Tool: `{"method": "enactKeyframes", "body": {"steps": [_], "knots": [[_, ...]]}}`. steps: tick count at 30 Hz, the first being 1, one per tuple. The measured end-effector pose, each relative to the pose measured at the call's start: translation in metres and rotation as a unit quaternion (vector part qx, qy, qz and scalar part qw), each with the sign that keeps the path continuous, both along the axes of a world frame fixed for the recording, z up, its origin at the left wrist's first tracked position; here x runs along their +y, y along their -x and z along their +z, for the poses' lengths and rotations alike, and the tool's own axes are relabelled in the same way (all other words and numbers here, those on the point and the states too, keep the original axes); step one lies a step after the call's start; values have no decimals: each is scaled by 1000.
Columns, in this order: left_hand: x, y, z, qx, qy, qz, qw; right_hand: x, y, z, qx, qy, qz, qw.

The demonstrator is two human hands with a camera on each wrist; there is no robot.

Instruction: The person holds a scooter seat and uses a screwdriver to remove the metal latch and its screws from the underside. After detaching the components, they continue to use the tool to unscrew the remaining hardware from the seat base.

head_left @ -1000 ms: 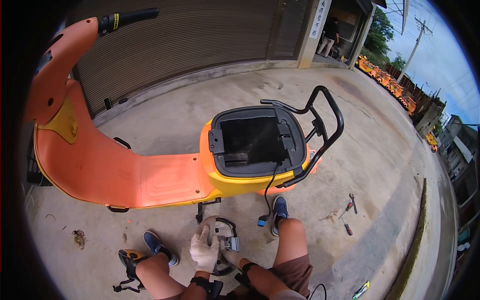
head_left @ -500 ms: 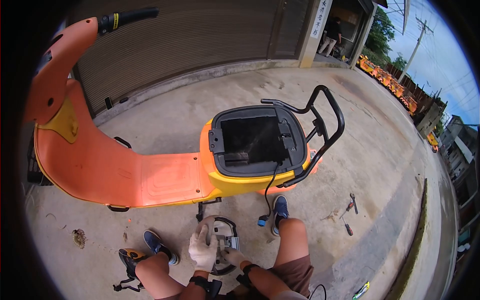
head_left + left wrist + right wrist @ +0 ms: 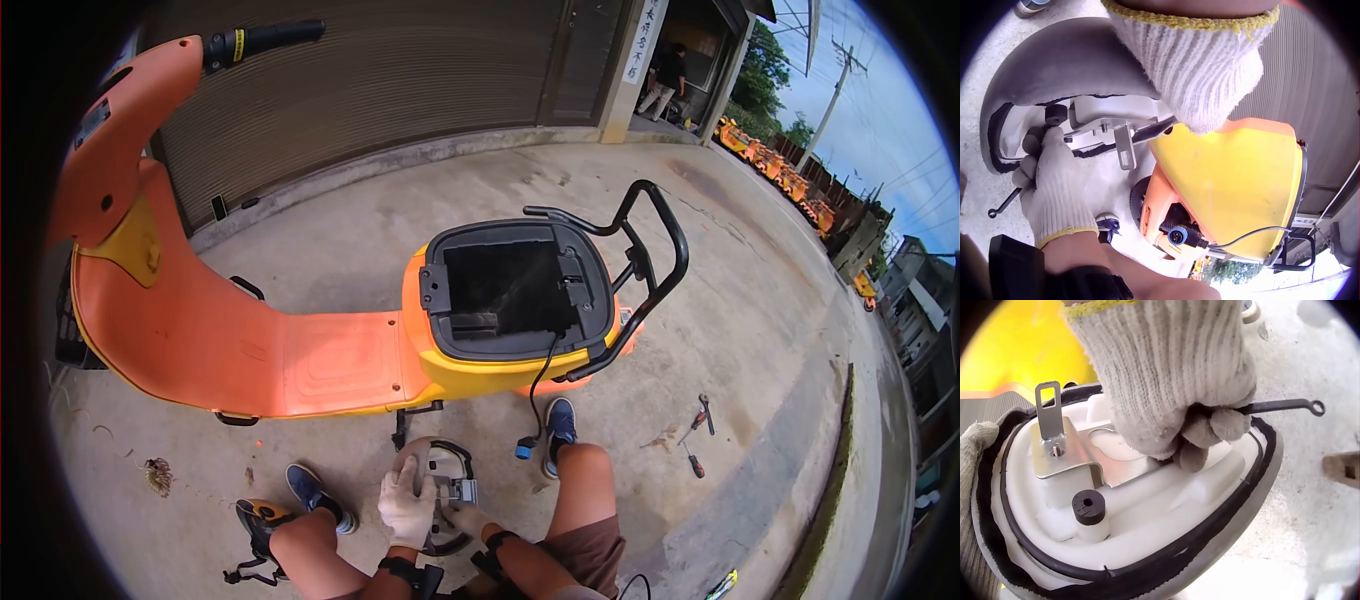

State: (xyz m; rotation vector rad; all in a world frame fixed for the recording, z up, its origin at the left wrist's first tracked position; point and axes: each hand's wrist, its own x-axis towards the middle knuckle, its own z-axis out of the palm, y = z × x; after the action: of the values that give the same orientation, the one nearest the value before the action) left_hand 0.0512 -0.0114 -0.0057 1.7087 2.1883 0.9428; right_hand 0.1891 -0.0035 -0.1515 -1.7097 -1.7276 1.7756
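A grey scooter seat (image 3: 1072,59) lies upside down between the person's legs, its white underside (image 3: 1147,531) showing. On that underside are a bent metal bracket (image 3: 1066,453) with a slotted tab and a black rubber stop (image 3: 1089,507). My left hand (image 3: 407,508), in a white knit glove, holds the seat by its edge; its fingers are largely hidden in the left wrist view. My right hand (image 3: 1172,381), gloved too, grips a dark ring-ended wrench (image 3: 1285,406) with curled fingers over the metal plate. The wrench's working end is hidden under the hand.
An orange and yellow scooter (image 3: 340,360) stands ahead, its seat opening (image 3: 505,290) uncovered and a blue-tipped cable (image 3: 524,447) hanging from it. Hand tools (image 3: 697,440) lie on the concrete at the right. A person (image 3: 664,80) stands in the far doorway.
My right hand has shifted slightly over the seat's underside. The left hand keeps its place on the seat. The head view has tilted a little, so the scene sits slightly lower.
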Motion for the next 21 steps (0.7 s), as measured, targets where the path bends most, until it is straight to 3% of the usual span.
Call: {"method": "enactKeyframes", "body": {"steps": [3,5,8,12,14,21], "knots": [[0,0,-2,-5,-10,-9,1000,0,-3,3,-31,-11,5,999],[1,-2,1,8,-20,-5,1000,-2,-4,-15,-44,-131,40,990],[2,-1,1,-16,16,10,1000,-3,-3,19,-95,-103,53,989],[3,-1,-4,-21,2,7,1000,-5,1,9,-72,-73,-9,995],[2,-2,-5,-2,-21,10,1000,-4,2,-2,-60,-6,-26,998],[2,-2,0,5,-13,0,1000,2,1,-13,-38,-12,11,999]]}}
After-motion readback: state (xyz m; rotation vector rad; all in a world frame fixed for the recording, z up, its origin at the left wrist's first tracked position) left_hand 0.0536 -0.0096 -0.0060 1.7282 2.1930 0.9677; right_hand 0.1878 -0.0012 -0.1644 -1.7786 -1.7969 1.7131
